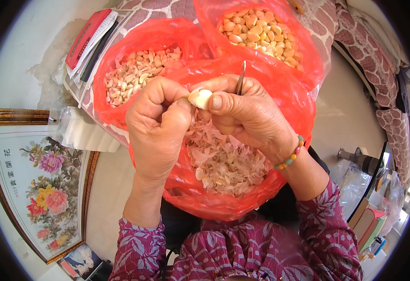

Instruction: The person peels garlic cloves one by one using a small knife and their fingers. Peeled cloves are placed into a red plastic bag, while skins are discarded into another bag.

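A partly peeled garlic clove (200, 98) is pinched between my two hands, above a red plastic bag (222, 210) full of loose garlic skins (226, 165). My left hand (159, 123) grips the clove's left end with thumb and curled forefinger. From the other side, my right hand (250, 109) holds it by thumb and forefinger. A slim metal tool (241, 79), its exact kind unclear, is tucked in that same hand and points up. Beyond my left hand, unpeeled garlic cloves (134, 75) fill a second red bag; peeled cloves (261, 31) fill a third at the upper right.
The bags at the back rest on a patterned cloth (177, 8). Books and papers (89, 42) stand at its left edge, near a white tissue pack (89, 130). A framed flower picture (47, 182) is at left. On the right are a patterned seat (363, 56) and a dark-edged shelf (370, 186).
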A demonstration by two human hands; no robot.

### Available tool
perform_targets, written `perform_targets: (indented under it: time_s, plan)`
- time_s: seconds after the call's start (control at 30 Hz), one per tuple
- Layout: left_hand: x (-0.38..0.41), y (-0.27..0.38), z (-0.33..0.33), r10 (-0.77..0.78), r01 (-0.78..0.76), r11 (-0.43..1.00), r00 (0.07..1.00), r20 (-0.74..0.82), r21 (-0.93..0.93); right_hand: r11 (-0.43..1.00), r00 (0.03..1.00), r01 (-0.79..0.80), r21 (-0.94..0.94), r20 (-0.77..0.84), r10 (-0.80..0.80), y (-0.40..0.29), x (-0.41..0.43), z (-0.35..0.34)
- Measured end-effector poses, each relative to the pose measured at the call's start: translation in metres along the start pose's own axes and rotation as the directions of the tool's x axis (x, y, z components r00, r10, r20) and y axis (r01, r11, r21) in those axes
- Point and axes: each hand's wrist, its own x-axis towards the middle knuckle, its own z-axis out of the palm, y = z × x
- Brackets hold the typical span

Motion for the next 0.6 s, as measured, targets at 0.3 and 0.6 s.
perform_targets:
  time_s: [0.3, 0.6]
  plan:
    - [-0.002, -0.003, 0.003, 0.034, -0.035, 0.999, 0.999, -0.03, -0.037, 0.991, 0.998, -0.016, 0.13, 0.063, 0.008, 0.005, 0.004, -0.004]
    - [-0.001, -0.002, -0.004, -0.029, 0.031, 0.989, 0.999, 0.018, -0.145, 0.922, 0.992, -0.067, 0.381, 0.128, 0.019, 0.004, 0.006, -0.018]
